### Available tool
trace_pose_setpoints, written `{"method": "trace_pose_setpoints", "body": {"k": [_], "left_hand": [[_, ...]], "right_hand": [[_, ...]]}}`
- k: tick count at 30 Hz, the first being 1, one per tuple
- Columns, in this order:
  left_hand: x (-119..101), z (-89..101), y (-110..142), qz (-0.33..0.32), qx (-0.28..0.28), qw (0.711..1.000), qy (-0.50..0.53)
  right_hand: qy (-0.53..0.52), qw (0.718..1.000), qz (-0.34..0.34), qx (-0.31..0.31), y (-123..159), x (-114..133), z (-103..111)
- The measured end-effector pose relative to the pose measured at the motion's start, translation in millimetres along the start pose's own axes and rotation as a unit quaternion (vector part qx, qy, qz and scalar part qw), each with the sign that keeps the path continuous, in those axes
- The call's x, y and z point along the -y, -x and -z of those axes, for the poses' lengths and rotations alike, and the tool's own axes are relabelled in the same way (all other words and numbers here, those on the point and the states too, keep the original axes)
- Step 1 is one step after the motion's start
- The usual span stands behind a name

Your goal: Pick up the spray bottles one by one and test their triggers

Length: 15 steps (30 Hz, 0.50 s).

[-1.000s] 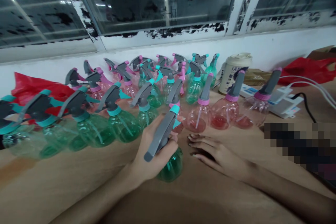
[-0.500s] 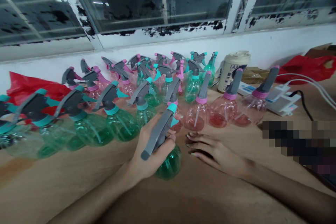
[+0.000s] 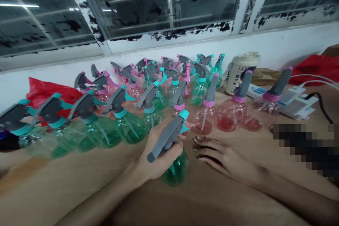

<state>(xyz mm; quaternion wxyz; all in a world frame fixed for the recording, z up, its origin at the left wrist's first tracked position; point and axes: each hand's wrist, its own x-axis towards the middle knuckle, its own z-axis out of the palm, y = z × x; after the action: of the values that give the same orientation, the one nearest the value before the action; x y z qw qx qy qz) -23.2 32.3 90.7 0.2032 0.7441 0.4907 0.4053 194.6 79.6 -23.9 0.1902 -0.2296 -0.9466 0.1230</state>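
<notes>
My left hand [image 3: 161, 152] is wrapped round the neck of a green spray bottle [image 3: 177, 170] with a grey and turquoise trigger head. The bottle stands on the table, its nozzle turned away to the upper right. To its right my right hand [image 3: 219, 153] lies on the tabletop, fingers stretched out and apart, holding nothing. Just beyond that hand stands a pink spray bottle [image 3: 203, 122] with a grey head and pink collar. A row of green spray bottles, among them one close to my left hand [image 3: 131, 129], runs off to the left.
Several more pink and green spray bottles crowd against the white wall. A paper coffee cup [image 3: 239, 74], a power strip [image 3: 298, 106] with cables and a red plastic bag [image 3: 315, 70] lie at the back right. Another red bag [image 3: 50, 91] lies behind the left row.
The whole scene has shifted slightly to the right as the head view turned left. Both hands keep their poses, the left one still round the green spray bottle.
</notes>
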Motion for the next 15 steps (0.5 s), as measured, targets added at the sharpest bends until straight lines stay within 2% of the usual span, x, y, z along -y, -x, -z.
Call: {"method": "trace_pose_setpoints", "body": {"k": [4,9,15], "left_hand": [[-1.1,-1.6,-0.3,-0.005,0.016,0.999,0.035],[0.3,-5.1,1.7,0.010,-0.003,1.000,0.011],[-0.5,-5.5,1.4,0.022,-0.006,0.999,0.032]], "right_hand": [[-0.010,1.000,-0.012,-0.003,0.5,0.6,-0.1],[-0.039,0.998,-0.040,-0.007,1.4,0.5,-1.3],[-0.060,0.997,-0.048,-0.013,-0.3,2.3,0.9]]}}
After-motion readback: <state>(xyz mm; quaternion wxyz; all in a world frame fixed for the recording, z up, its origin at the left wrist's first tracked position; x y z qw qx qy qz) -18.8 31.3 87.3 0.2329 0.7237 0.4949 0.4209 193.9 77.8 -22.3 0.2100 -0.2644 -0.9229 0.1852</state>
